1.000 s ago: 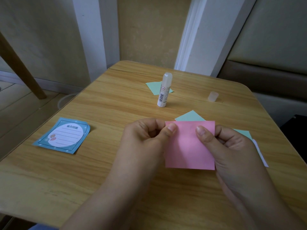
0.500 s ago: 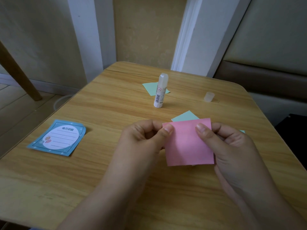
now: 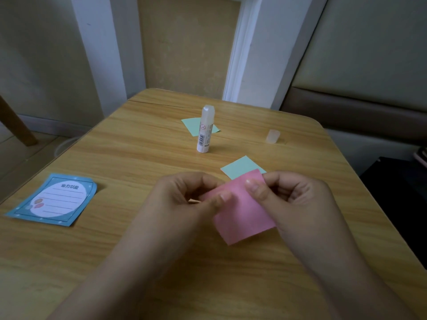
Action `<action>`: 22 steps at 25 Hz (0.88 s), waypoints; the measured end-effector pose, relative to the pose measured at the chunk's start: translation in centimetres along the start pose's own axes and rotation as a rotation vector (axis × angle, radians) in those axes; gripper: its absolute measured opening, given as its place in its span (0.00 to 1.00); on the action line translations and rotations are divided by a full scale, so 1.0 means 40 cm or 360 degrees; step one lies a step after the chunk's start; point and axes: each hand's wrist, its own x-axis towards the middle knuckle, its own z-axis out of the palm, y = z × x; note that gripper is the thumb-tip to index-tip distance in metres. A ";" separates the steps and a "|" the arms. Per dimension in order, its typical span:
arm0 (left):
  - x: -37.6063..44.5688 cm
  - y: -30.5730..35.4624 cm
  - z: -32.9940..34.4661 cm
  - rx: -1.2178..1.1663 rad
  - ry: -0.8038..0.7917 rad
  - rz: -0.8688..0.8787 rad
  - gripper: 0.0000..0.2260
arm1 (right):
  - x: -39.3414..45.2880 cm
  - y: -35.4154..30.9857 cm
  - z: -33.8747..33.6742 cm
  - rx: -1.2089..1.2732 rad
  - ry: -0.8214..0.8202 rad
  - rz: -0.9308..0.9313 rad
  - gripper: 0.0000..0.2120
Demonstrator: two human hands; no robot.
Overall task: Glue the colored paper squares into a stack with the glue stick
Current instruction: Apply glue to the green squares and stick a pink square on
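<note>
- Head view is showing both hands meeting over the middle of the wooden tabletop (image 3: 115, 158), each pinching the same pink paper square (image 3: 242, 215).
- Left hand (image 3: 184, 199) is gripping the pink paper square's left edge, thumb lying on the top face and the other fingers curling beneath.
- Right hand (image 3: 293, 199) is pinching the upper right corner, thumb pressing on top near the far edge, remaining fingers folding under the sheet.
- Pink paper square is sitting tilted between the two hands, its near corner pointing toward the person; whether it is touching the wood cannot be told.
- Just beyond the far edge of the pink sheet, a light green paper square (image 3: 240, 168) is lying flat, its near part being covered by the pink sheet.
- Farther back, a white glue stick (image 3: 204, 132) is standing upright, uncapped end up, apart from both hands.
- Behind it, another light green paper square (image 3: 193, 125) is lying flat, partly hidden by the stick.
- To the far right, the translucent cap (image 3: 272, 136) is resting on its side, well apart from the stick.
- At the left edge, a blue notepad (image 3: 53, 199) with a lined white oval is lying flat.
</note>
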 end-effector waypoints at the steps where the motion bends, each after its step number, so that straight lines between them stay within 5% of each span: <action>1: 0.000 -0.001 0.001 0.0012 0.0005 0.0021 0.05 | -0.001 -0.003 -0.001 -0.0029 -0.0053 0.0010 0.07; 6: 0.004 0.000 0.000 -0.0432 0.0189 -0.0197 0.03 | 0.009 0.002 -0.010 0.0271 0.0076 0.0251 0.09; 10: -0.005 0.001 0.014 -0.0143 0.0001 -0.0201 0.04 | 0.008 0.000 -0.011 0.0345 0.0128 0.0198 0.10; 22: -0.004 0.019 0.013 -0.0335 0.0281 -0.0050 0.05 | 0.001 -0.005 0.002 0.0177 0.0145 0.0085 0.11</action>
